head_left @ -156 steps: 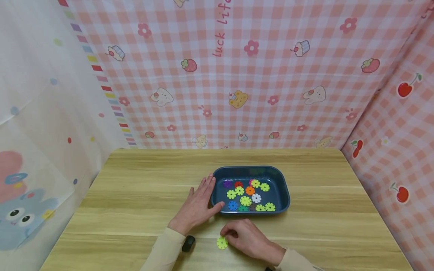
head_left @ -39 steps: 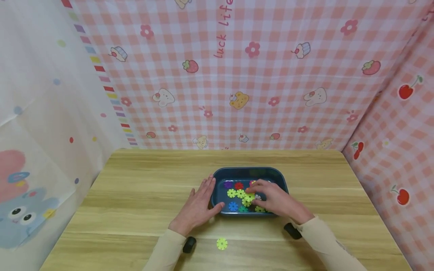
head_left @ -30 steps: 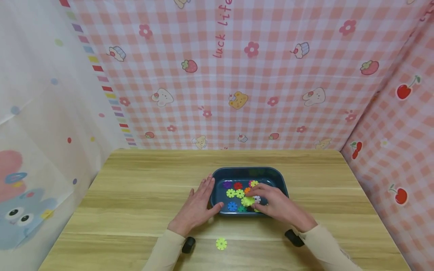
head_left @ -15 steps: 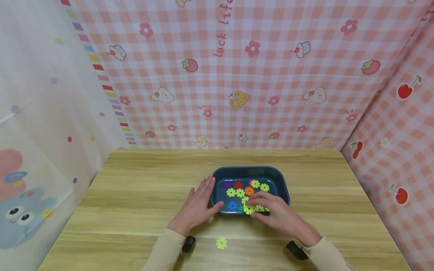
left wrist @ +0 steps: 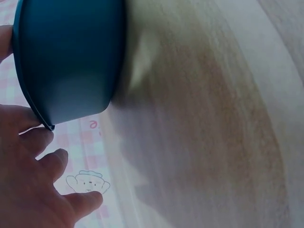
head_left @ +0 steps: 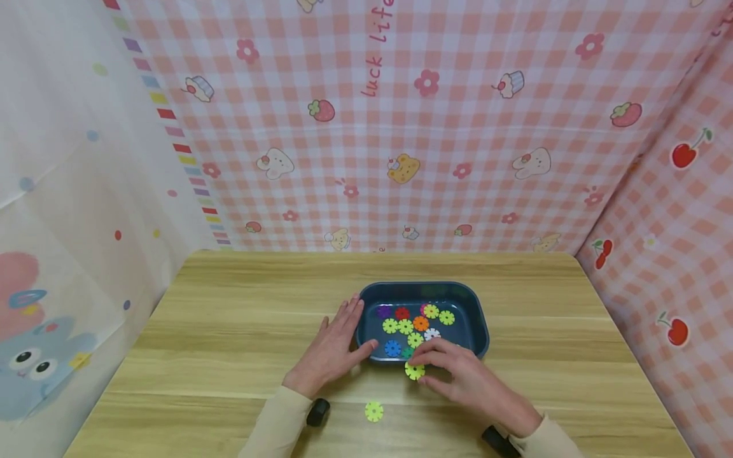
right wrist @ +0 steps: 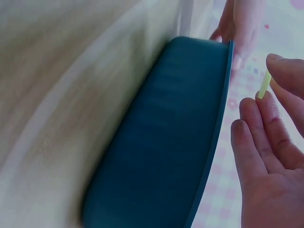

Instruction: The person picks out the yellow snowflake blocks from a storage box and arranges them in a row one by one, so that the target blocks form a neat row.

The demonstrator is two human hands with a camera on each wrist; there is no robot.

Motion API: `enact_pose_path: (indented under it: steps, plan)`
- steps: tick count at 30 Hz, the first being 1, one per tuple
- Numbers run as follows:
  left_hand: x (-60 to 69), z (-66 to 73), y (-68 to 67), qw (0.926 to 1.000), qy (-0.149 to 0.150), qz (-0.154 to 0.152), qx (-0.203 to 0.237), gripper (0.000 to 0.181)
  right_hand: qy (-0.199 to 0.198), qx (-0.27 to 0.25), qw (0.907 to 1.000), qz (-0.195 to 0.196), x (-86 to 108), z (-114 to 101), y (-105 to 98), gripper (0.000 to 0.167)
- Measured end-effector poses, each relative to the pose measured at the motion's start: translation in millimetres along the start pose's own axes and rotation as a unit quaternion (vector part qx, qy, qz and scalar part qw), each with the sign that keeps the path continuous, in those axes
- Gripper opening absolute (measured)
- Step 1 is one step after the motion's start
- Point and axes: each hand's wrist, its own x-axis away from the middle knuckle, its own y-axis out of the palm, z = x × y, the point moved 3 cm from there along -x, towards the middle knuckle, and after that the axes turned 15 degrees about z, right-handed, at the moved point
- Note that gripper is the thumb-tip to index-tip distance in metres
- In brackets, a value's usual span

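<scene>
A dark blue bin (head_left: 480, 346) holds several notched snowflake discs, among them a blue disc (head_left: 392, 348), a red disc (head_left: 403, 313) and an orange disc (head_left: 420, 324). My left hand (head_left: 332, 352) rests along the bin's left rim with its fingers straight. The left wrist view shows those fingers (left wrist: 53, 164) spread at the rim. Between thumb and fingertips, my right hand (head_left: 466, 375) pinches a yellow-green snowflake disc (head_left: 414, 371) just outside the near rim. The right wrist view shows this disc edge-on, above the rim. Another yellow-green disc (head_left: 374, 411) lies flat on the table.
The wooden table (head_left: 240, 331) extends around the bin. A pink checked cloth (head_left: 366, 140) with cartoon prints hangs behind it, and more cloth closes in the left and right sides. Both wrists wear black straps (head_left: 318, 413).
My right hand has lifted a yellow-green disc out of the bin and drawn it toward me over the near rim. Earlier it set the other disc on the table. My left hand stays put.
</scene>
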Motion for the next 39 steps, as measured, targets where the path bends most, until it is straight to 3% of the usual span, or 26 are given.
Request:
enact_pose_path:
  steps: [17, 25, 35, 39]
  plan:
    - [0.1, -7.7, -7.3, 0.9997, 0.022, 0.005, 0.011, 0.078, 0.017, -0.037, 0.9986, -0.034, 12.7, -14, 18, 0.029]
    - [-0.1, -11.3, -7.8, 0.9996, 0.025, 0.003, 0.017, 0.074, -0.001, -0.044, 0.9978, -0.049, 15.8, -17, 24, 0.027]
    - [0.6, -11.2, -9.0, 0.9995, 0.032, 0.0, 0.01, 0.076, 0.082, -0.057, 0.988, -0.118, 17.2, -13, 34, 0.026]
    - [0.8, -12.3, -8.1, 0.9993, 0.035, 0.001, 0.012, 0.076, 0.095, -0.053, 0.9849, -0.135, 16.6, -11, 40, 0.026]
